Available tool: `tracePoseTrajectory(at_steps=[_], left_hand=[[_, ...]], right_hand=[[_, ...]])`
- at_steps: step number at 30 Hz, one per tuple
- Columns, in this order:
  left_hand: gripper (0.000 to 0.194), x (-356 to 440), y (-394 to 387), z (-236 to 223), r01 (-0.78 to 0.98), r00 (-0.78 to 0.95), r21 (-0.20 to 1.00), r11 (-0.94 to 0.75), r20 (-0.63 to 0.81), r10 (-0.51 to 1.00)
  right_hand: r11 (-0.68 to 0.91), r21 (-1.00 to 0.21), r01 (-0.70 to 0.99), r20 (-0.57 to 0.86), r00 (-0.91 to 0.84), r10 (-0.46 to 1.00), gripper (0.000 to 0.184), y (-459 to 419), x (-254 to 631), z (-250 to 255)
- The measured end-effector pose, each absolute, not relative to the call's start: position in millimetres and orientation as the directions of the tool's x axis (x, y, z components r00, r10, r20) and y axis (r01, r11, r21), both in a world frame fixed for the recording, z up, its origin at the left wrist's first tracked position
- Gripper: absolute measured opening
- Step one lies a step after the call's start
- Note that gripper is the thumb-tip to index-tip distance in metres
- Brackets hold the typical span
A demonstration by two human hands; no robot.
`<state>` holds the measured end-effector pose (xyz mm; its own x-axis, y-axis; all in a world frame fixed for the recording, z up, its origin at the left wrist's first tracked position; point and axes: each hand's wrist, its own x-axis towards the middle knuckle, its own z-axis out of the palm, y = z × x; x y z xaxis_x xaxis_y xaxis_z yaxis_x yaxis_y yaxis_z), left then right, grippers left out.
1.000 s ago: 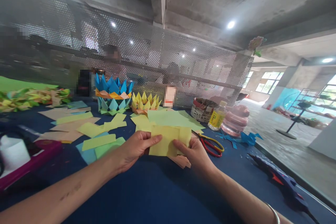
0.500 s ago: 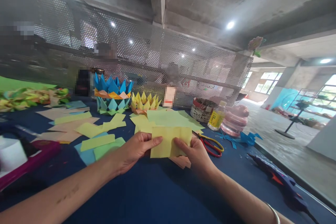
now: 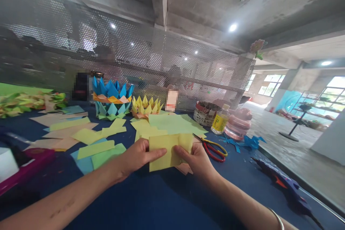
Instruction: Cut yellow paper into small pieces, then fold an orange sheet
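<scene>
A gray wall full of little holes [image 3: 129, 54] stands behind the blue tabletop [image 3: 161, 205]. The tabletop's right edge runs on a slant, with the floor past it. Plain blue shows between the two arms, on the near side. The left arm [image 3: 81, 190] comes up from the bottom left corner and the right arm [image 3: 237, 197] from the bottom right, both leaning in. A dark glue gun [image 3: 285, 187] lies near the right edge. A pale green sheet [image 3: 172, 124] lies just past the hands. The left hand [image 3: 137, 158] and right hand [image 3: 195, 156] are pinched closed on one yellow paper [image 3: 161, 164], one at each side. Their thumbs press its front; the other fingers are mostly hidden. The yellow paper is in the middle, tipped up; I can't tell if its bottom touches the tabletop. Scissors [image 3: 212, 143] lie just beside the right hand.
</scene>
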<state>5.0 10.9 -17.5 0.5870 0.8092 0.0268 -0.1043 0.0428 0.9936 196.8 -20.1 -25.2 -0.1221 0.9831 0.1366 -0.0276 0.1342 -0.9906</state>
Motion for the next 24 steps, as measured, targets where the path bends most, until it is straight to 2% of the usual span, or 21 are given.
tracePoseTrajectory(at_steps=[5,24], left_hand=[[0.052,4.1,10.9,-19.8,-0.031,0.593,0.995,-0.098,0.097,0.799],[0.047,3.5,9.4,-18.3,-0.03,0.605,0.995,-0.098,0.096,0.79]], right_hand=[[0.135,-0.991,0.003,0.134,-0.114,0.984,0.044,-20.2,196.1,-26.9],[0.118,-0.992,-0.046,0.123,-0.127,0.984,0.041,-21.0,194.9,-26.8]])
